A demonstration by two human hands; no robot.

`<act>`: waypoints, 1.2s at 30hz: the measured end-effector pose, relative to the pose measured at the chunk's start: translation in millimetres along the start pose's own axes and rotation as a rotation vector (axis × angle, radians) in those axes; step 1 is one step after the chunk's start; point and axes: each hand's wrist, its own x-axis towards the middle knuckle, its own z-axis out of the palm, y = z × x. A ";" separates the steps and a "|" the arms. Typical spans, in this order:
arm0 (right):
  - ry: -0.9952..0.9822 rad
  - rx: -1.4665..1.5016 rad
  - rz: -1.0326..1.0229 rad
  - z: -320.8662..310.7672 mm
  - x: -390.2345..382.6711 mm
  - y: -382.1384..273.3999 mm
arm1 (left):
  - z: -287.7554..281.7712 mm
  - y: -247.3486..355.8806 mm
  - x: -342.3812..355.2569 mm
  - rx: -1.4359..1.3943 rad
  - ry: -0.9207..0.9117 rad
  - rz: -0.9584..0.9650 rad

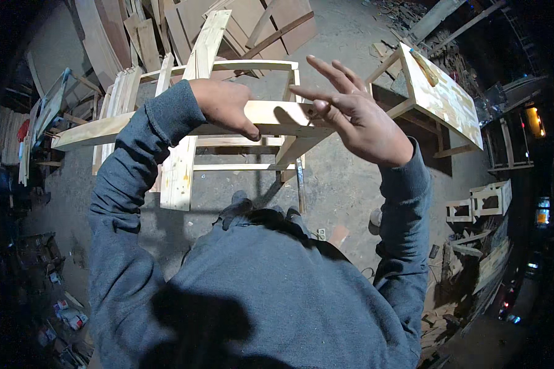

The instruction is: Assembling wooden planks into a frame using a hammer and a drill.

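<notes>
A pale wooden beam lies crosswise over a light timber frame in front of me. My left hand is closed on the beam near its middle, thumb down along its near face. My right hand is open at the beam's right end, fingers spread and raised, the lower ones close to the wood; whether they touch it I cannot tell. A wide plank runs front to back beneath the crosswise beam. A dark spot, too small to make out, is on the beam beside my right fingers.
Sheet boards lie at the back. A paint-spattered table stands at right, small wooden frames below it. At left are a rack and stacked wood. A power socket block sits on the concrete floor near my feet.
</notes>
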 end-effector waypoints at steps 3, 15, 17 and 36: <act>-0.024 -0.180 -0.010 -1.0 -2.8 -6.8 | -1.9 2.6 0.3 -0.003 -0.019 -0.036; -0.066 -0.674 0.222 1.2 -6.2 -35.4 | 1.1 7.6 -0.5 0.017 -0.003 -0.013; 0.087 -0.396 0.153 -8.6 -14.9 -21.4 | 0.0 4.4 1.1 0.088 0.018 -0.026; 0.192 0.355 1.336 432.2 -196.3 140.0 | -1.6 9.7 1.9 0.024 0.051 0.081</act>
